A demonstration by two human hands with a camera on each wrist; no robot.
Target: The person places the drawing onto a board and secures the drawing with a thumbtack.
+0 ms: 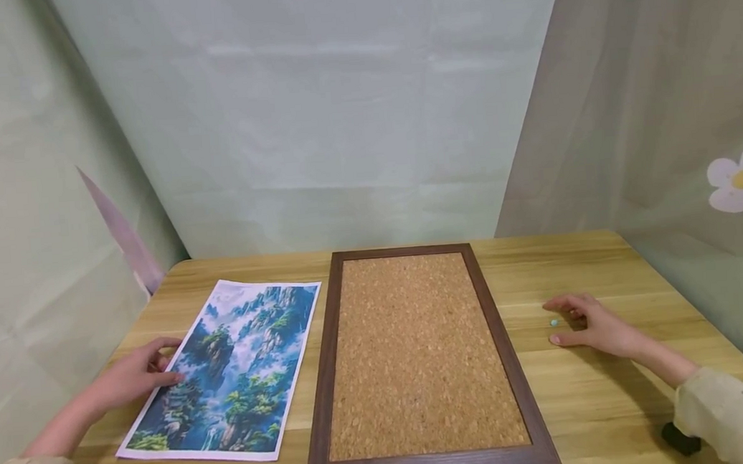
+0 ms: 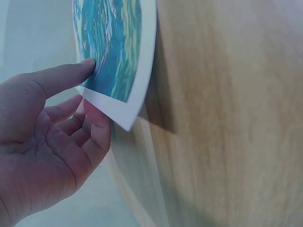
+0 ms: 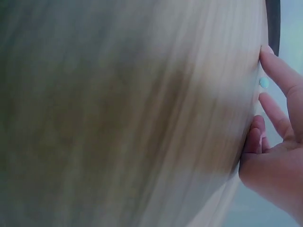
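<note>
Paper-thin and floppy, the print [image 1: 226, 371] at lower left of the table [image 1: 606, 259] likely creases easily; its edge is best. Left hand [image 1: 132, 378] pinches that edge, lifting it. Right hand [image 1: 588, 325] rests relaxed beside a pin [image 1: 554, 323], holding nothing.

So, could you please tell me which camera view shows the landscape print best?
The head view: it shows the whole landscape print lying flat on the table, left of the cork board, with the left hand at its edge. The left wrist view shows only one lifted corner pinched by fingers. The right wrist view shows none of it.
</note>
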